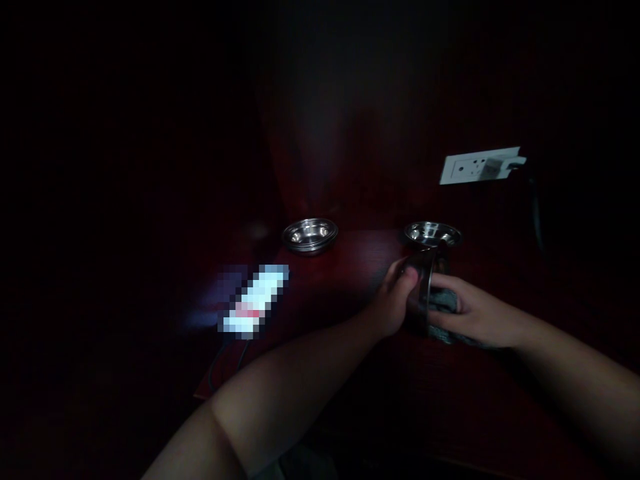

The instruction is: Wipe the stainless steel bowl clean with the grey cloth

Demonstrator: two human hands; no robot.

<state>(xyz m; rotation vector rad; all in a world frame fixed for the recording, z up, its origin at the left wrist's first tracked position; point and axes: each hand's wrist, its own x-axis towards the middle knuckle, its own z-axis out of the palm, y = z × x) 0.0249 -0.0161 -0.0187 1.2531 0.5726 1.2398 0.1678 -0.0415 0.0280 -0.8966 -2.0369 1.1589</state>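
Observation:
The room is very dark. My left hand (pixel 393 300) grips the rim of a small steel bowl (pixel 424 280) tipped on its side over the dark red table (pixel 360 267). My right hand (pixel 475 312) is closed on a grey cloth (pixel 445 303) pressed against the inside of that bowl. Just behind the held bowl stands another steel bowl (pixel 433 233). A small stack of steel bowls (pixel 310 235) sits farther left on the table.
A lit phone screen (pixel 256 301) lies on the table to the left, with a cable trailing toward the near edge. A white wall socket (pixel 480 165) with a plug in it is at the back right. All else is in darkness.

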